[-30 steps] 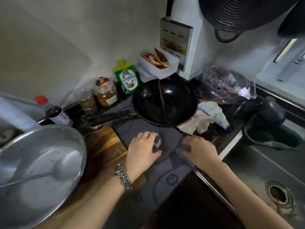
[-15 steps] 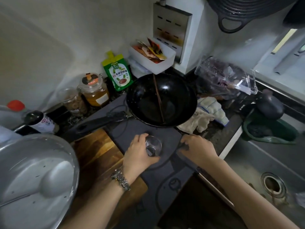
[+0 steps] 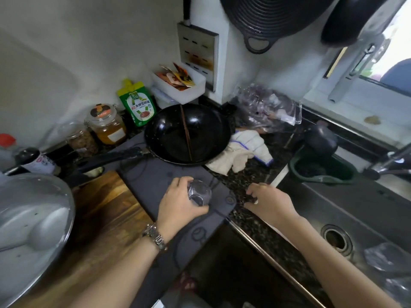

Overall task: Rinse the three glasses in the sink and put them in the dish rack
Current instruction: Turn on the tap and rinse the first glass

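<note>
Left hand (image 3: 178, 205) grips glass (image 3: 198, 193); right hand (image 3: 270, 202) curled on counter (image 3: 255, 232).

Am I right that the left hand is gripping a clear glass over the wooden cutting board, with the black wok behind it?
Not quite. The head view shows the left hand gripping the clear glass over the dark grey mat, not the wooden cutting board, which lies to the mat's left. The black wok is indeed behind it.

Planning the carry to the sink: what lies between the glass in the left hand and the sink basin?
In the head view: the right hand resting on the speckled dark counter, between the glass and the sink.
</note>
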The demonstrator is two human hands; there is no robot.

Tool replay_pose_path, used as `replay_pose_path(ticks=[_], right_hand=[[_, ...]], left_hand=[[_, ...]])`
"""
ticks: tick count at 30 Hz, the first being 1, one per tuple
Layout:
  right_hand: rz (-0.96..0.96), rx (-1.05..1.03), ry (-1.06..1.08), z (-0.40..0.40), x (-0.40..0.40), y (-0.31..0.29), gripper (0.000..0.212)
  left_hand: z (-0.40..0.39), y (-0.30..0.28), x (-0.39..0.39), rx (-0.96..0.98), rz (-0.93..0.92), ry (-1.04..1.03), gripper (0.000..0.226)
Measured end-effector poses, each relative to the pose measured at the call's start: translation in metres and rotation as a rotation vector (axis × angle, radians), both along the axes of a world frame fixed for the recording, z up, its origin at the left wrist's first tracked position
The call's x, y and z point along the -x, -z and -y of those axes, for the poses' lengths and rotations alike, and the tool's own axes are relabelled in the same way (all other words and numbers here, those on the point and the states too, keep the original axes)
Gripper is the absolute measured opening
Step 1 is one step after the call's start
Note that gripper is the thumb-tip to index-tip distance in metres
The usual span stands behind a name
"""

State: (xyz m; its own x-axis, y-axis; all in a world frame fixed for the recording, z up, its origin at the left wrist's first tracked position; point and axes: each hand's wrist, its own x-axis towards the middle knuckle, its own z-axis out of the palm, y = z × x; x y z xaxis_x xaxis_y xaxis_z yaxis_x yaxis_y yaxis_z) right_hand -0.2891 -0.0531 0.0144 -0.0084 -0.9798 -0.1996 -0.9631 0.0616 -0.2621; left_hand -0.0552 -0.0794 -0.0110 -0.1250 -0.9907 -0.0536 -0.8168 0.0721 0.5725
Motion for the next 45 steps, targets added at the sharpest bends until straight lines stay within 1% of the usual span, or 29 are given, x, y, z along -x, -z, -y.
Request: replay_pose_path(ticks=[5,10,14,17,22,26,31,37,45], right_hand=[[0.025,-0.010,0.101,-0.047,0.052,-0.002,0.028],[-0.003,-0.025,0.211,-0.108,0.112,0.001,0.033],[0.003,-0.033,0.343,-0.154,0.153,0.000,0.035],[-0.002,-0.039,0.424,-0.184,0.173,0.002,0.035],[0.008,-0.041,0.528,-0.210,0.190,0.007,0.029],[0.026,-0.063,0.575,-0.214,0.194,0.014,0.030],[0.076,-0.091,0.627,-0.204,0.200,0.028,0.033],[0.085,-0.156,0.655,-0.171,0.209,0.043,0.027],[0.107,-0.221,0.733,-0.127,0.216,0.068,0.035]], left_hand=[[-0.028,-0.008,0.059,0.040,0.002,0.108,0.081],[-0.055,-0.008,0.119,0.068,-0.002,0.198,0.086],[-0.074,-0.007,0.158,0.118,-0.039,0.284,0.083],[-0.083,-0.005,0.186,0.139,-0.057,0.360,0.080],[-0.089,0.004,0.221,0.134,-0.055,0.481,0.083],[-0.085,0.014,0.237,0.129,-0.031,0.572,0.084],[-0.061,0.033,0.256,0.045,-0.010,0.630,0.084],[-0.021,0.062,0.289,-0.018,0.023,0.731,0.083],[0.022,0.102,0.324,-0.149,0.041,0.814,0.085]])
